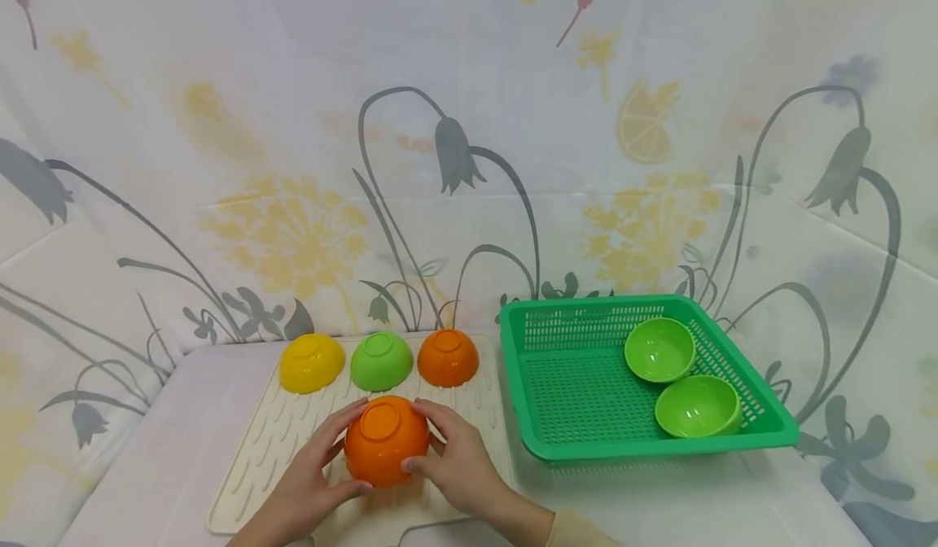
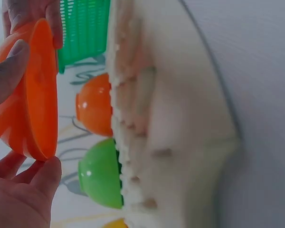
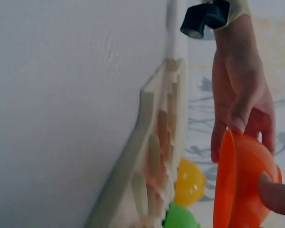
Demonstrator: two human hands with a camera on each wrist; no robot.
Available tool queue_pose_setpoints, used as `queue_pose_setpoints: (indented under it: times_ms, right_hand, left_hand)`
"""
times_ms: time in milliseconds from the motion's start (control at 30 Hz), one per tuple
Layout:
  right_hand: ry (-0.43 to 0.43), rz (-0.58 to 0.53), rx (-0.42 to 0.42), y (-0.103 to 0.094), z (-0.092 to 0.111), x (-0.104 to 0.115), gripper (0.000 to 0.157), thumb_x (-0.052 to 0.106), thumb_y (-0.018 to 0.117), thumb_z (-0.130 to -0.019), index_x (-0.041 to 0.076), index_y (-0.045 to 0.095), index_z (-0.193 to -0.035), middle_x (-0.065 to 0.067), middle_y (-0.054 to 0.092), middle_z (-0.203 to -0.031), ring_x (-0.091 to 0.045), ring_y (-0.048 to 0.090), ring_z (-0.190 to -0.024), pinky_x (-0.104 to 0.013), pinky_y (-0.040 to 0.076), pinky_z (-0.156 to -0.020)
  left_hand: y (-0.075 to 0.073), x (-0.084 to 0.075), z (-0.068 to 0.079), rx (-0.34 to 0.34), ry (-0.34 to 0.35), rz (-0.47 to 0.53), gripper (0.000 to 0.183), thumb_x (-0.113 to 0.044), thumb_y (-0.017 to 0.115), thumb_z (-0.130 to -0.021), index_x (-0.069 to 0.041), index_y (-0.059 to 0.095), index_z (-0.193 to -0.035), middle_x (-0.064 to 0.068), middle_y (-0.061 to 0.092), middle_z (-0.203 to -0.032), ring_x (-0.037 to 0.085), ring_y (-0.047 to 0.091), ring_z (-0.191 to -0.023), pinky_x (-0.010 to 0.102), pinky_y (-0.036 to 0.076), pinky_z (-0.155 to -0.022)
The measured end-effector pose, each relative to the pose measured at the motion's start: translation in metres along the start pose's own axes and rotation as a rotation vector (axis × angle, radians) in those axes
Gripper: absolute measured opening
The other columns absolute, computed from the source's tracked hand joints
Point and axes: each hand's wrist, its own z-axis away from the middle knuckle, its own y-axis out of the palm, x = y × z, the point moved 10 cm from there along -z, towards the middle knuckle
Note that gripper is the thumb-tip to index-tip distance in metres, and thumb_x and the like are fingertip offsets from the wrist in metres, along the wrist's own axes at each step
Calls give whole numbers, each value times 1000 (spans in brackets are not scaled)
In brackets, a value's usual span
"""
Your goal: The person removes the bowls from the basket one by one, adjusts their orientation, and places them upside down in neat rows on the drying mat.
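Note:
An orange bowl (image 1: 381,449) is held upside down above a cream drying mat (image 1: 252,482), its rim apart from the mat in both wrist views. My left hand (image 1: 308,474) grips its left side between thumb and fingertips. On the right side, my right hand (image 1: 462,466) holds it too, the thumb pressed on the near wall and the fingers around the far side. Behind it on the mat, a yellow bowl (image 1: 311,364), a green bowl (image 1: 381,362) and another orange bowl (image 1: 448,358) stand upside down in a row.
A green plastic basket (image 1: 531,441) stands right of the mat. Inside it, a light green bowl (image 1: 659,350) and a second light green bowl (image 1: 698,406) lean along the right side. A flower-patterned cloth (image 1: 469,67) hangs behind the table.

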Motion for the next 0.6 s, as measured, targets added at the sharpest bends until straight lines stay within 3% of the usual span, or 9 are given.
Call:
queue_pose_setpoints:
  times_ms: [100, 200, 400, 600]
  right_hand:
    - [36, -34, -50, 8, -5, -9, 58, -4, 78, -82, 3, 57, -136, -17, 48, -144, -37, 42, -137, -39, 46, -101]
    - [75, -59, -105, 16, -11, -16, 53, -8, 77, -80, 3, 63, -130, -17, 53, -141, -38, 45, -135, -37, 48, -99]
    - [146, -62, -174, 35, -26, -22, 48, -10, 78, -78, 3, 69, -123, -9, 61, -134, -33, 51, -131, -35, 50, -96]
    - [190, 43, -144, 57, -40, -27, 50, -4, 78, -81, 4, 66, -129, -6, 60, -137, -23, 53, -130, -36, 48, -100]
  left_hand:
    - [-4, 6, 5, -50, 17, -57, 91, -27, 88, -73, -23, 40, -150, 5, 43, -152, 18, 45, -133, 55, 50, -93]
    - [-9, 13, 9, -95, -1, -142, 93, -28, 90, -70, -18, 41, -150, 6, 45, -148, 19, 47, -129, 55, 51, -93]
    - [-19, 29, 15, -92, -181, -253, 95, -26, 90, -72, -11, 38, -149, 12, 41, -147, 34, 51, -124, 54, 50, -96]
    - [-30, 39, 20, -61, -314, -309, 96, -26, 88, -75, -6, 32, -151, 19, 33, -148, 42, 47, -125, 62, 42, -101]
